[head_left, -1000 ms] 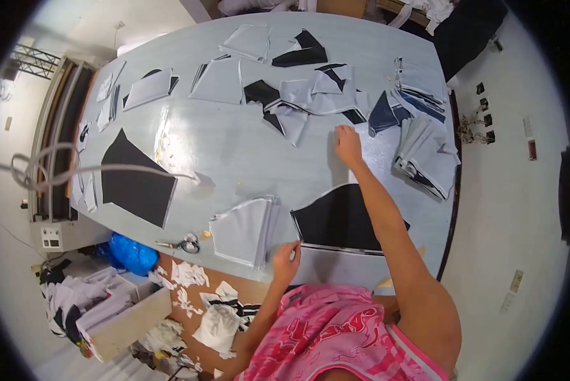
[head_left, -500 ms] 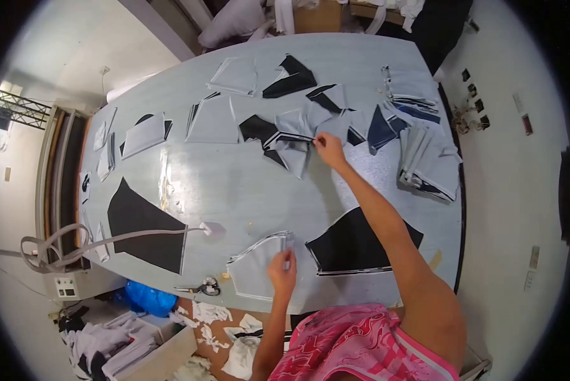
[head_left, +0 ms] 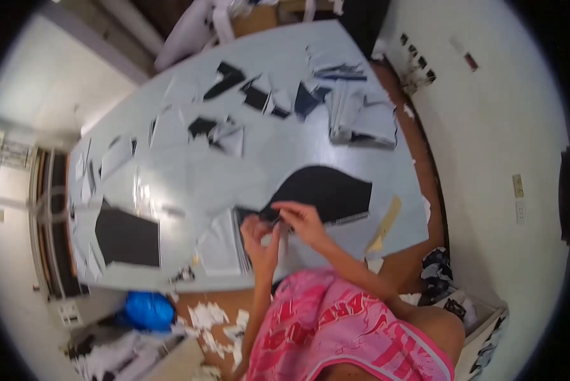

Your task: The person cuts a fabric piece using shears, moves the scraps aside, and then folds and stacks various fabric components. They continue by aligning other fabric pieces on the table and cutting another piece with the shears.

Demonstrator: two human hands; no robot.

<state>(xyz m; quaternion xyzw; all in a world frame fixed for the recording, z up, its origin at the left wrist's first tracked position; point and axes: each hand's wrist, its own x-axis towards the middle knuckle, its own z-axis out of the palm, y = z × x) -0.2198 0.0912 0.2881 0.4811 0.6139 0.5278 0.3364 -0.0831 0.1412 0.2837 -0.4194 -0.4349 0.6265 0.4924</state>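
Head view: left hand (head_left: 258,240) points forward, right hand (head_left: 303,221) leftward, close together.

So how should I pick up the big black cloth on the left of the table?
I'd pinch the black cloth by its bottom right corner, coming from the right. It lies flat, so a thin edge seems easiest to lift. That corner has bare table beside it, while pale cloth lies close to the left side.

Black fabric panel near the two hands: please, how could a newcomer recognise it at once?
On the large pale table, find the right hand at the near side. The black fabric panel extends beyond and right of it. Its rounded far edge distinguishes it from the angular black panel at the table's left.
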